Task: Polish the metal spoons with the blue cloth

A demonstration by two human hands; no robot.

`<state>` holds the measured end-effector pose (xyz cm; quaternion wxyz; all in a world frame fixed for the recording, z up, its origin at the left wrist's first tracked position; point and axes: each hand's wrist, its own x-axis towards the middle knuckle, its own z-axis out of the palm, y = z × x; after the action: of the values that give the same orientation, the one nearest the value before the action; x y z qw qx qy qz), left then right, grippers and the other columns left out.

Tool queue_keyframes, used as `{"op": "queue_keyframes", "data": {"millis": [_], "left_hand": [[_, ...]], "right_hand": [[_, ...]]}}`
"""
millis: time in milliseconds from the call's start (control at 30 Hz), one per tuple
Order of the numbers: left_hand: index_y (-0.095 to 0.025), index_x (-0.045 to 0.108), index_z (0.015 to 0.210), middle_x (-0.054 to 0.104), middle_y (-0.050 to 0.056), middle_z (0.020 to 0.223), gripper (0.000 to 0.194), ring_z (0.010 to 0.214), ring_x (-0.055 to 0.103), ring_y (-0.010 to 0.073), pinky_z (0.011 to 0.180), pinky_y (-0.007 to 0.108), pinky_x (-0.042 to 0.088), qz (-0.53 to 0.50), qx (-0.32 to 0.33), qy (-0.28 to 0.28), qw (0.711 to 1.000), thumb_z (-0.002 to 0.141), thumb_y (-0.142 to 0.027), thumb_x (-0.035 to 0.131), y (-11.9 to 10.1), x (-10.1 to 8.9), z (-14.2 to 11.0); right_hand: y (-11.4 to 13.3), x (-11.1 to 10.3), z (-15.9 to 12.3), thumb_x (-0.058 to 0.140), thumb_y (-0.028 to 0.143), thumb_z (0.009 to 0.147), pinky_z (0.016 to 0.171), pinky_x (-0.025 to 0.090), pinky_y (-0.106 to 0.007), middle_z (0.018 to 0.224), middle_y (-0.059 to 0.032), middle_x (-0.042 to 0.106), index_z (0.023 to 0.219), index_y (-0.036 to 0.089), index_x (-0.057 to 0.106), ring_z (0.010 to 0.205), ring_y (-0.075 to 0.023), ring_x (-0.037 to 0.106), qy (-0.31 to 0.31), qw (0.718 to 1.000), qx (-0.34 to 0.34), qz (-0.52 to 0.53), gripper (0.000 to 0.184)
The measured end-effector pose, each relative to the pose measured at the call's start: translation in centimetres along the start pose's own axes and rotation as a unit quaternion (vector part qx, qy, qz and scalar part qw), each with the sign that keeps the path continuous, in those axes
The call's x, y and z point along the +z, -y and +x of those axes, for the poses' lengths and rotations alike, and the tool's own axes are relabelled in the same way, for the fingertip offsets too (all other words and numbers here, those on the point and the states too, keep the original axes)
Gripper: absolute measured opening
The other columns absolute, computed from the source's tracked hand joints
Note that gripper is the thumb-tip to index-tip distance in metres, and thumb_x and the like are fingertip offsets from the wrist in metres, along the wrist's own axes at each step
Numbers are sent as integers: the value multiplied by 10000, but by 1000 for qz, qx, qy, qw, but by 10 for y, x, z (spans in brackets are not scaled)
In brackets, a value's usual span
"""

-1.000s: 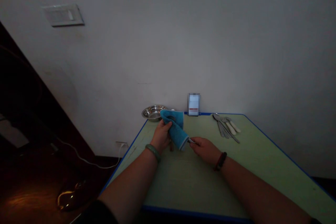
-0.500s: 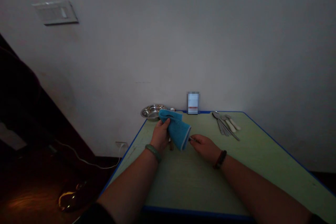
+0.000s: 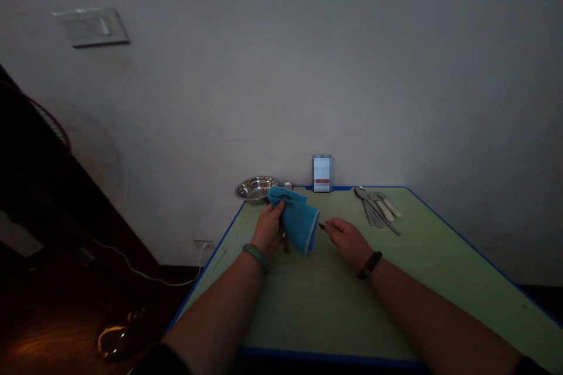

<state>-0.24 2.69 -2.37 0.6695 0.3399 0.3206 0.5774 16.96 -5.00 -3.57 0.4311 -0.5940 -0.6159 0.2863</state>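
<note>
My left hand (image 3: 269, 227) is closed around a folded blue cloth (image 3: 301, 222) with a pale edge, held above the table. My right hand (image 3: 346, 238) pinches a thin metal utensil (image 3: 322, 226) just right of the cloth. Only a short end of it shows, so its kind is unclear. Below the cloth, near my left fingers, a narrow brown object (image 3: 287, 244) is partly hidden. On the right of the tabletop lie several pieces of cutlery (image 3: 377, 211), among them spoons and white-handled pieces.
The pale green table (image 3: 352, 310) has a blue edge and stands against a wall. A steel bowl (image 3: 246, 192) sits at its back left corner, beside a small white item (image 3: 288, 185). A phone (image 3: 322, 174) leans upright at the back. A white cable (image 3: 145, 275) hangs left of the table.
My right hand has shifted slightly up, and a small gap now shows between its fingers and the cloth. My left hand keeps its grip on the cloth, almost still.
</note>
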Motion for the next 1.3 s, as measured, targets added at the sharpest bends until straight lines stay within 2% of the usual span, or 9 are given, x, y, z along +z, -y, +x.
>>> {"op": "queue_keyframes", "data": {"millis": [167, 267, 400, 500, 600, 767, 933, 1133, 1300], "left_hand": [[-146, 616, 843, 664, 24, 724, 202, 660, 601, 144, 689, 291, 470, 6, 2, 12, 1000, 641, -153, 621, 0, -1, 1], [-149, 619, 818, 652, 8, 691, 210, 626, 585, 131, 671, 277, 461, 15, 2, 17, 1000, 608, -136, 623, -1, -1, 0], [-157, 617, 784, 621, -14, 634, 194, 565, 554, 114, 594, 248, 444, 41, 10, 32, 999, 591, -145, 629, -1, -2, 0], [-165, 606, 797, 627, -12, 645, 209, 576, 564, 122, 604, 265, 456, 50, 7, 23, 998, 593, -164, 649, 1, -3, 2], [-170, 598, 828, 649, 0, 692, 259, 621, 591, 137, 654, 296, 474, 44, 0, 9, 999, 580, -160, 673, 2, -4, 3], [-167, 585, 851, 661, 12, 726, 307, 659, 613, 153, 713, 339, 486, 27, -1, -4, 1000, 568, -161, 701, 1, -3, 3], [-169, 566, 858, 658, 18, 730, 307, 655, 614, 157, 705, 347, 495, 16, -5, -12, 1000, 587, -193, 707, 1, -2, 2], [-180, 567, 823, 648, 14, 704, 216, 620, 607, 151, 647, 317, 500, 34, 1, -34, 999, 658, -279, 665, -1, 1, -1], [-178, 564, 806, 631, 8, 675, 216, 584, 594, 134, 603, 287, 498, 34, 4, -43, 998, 687, -342, 637, -1, 2, -4]], "right_hand": [[-2, -1, 2, 424, 396, 791, 492, 306, -218, 535, 42, 409, 801, 171, 584, 505, -97, 384, 11, 998, 31, 55, 276], [-5, 0, 3, 431, 395, 788, 500, 319, -218, 562, 37, 439, 861, 174, 586, 519, -100, 403, 12, 997, 32, 69, 279], [-7, 1, 3, 428, 381, 790, 583, 383, -239, 688, -2, 561, 933, 185, 596, 638, -128, 504, 11, 998, 16, 62, 295], [-7, 1, 2, 424, 364, 795, 712, 417, -273, 847, -31, 621, 945, 191, 608, 797, -156, 554, 9, 999, -10, 37, 294], [-7, 1, 2, 413, 353, 806, 820, 409, -309, 955, -47, 637, 965, 194, 615, 907, -176, 560, 23, 999, -30, 7, 302], [-5, 1, 0, 388, 332, 832, 899, 387, -342, 1075, -56, 625, 1067, 200, 589, 1004, -186, 551, 76, 995, -66, -27, 336], [0, 1, -3, 372, 313, 847, 899, 393, -349, 1113, -61, 614, 1120, 210, 566, 1028, -194, 550, 93, 989, -95, -66, 351], [3, 2, -3, 363, 292, 853, 873, 407, -341, 1116, -63, 612, 1152, 220, 547, 1016, -199, 560, 103, 982, -114, -109, 358], [2, 3, -3, 366, 296, 852, 871, 408, -341, 1081, -69, 627, 1135, 222, 557, 1008, -196, 562, 106, 981, -112, -119, 349]]}}
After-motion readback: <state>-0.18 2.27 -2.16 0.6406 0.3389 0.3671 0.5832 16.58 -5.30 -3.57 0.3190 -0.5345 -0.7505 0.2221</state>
